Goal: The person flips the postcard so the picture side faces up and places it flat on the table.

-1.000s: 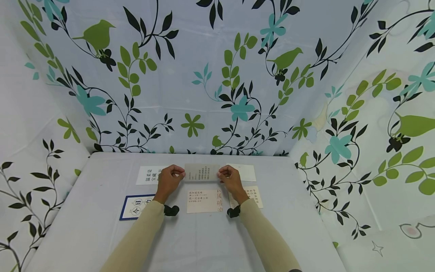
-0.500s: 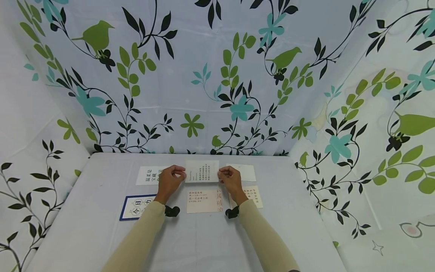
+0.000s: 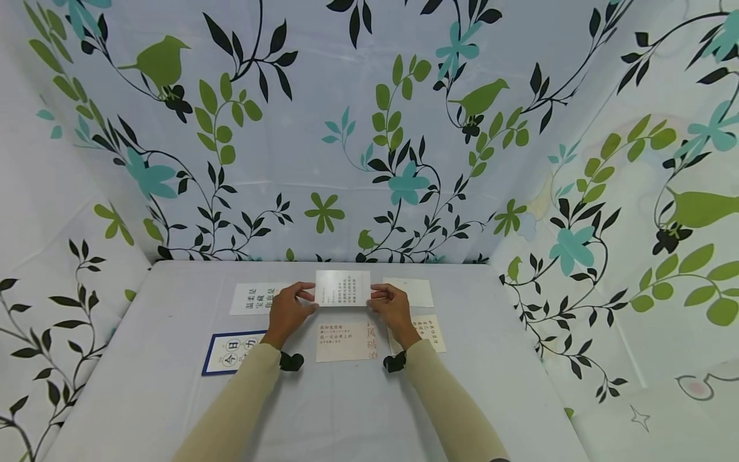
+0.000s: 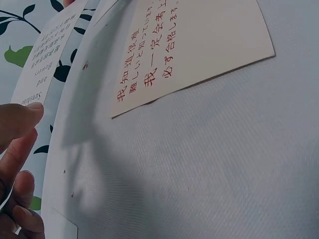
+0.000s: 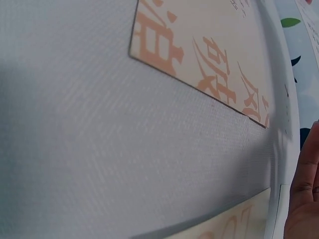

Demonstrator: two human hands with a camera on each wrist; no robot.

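A white card (image 3: 343, 288) with dark printed characters is held up off the table, its face tilted toward the head camera. My left hand (image 3: 290, 309) pinches its left edge between thumb and fingers. The right hand (image 3: 394, 310) holds the opposite edge. In the left wrist view, the thumb of the left hand (image 4: 20, 149) lies on the lettered card (image 4: 47, 55). Only part of the right hand (image 5: 305, 184) shows in the right wrist view. Below the held card, a cream card (image 3: 346, 342) with reddish writing lies flat on the table.
Other cards lie on the white table (image 3: 323, 410): a white lettered one (image 3: 251, 298), a blue-bordered one (image 3: 225, 354), a pale one (image 3: 417, 292) and a cream lettered one (image 3: 430, 330). The forearms partly cover some. A patterned cloth (image 3: 260, 147) hangs behind the far edge.
The held card has tilted up from a flatter, darker angle, and its face now looks taller and brighter. Both hands stay at its sides. The cards on the table lie as before.
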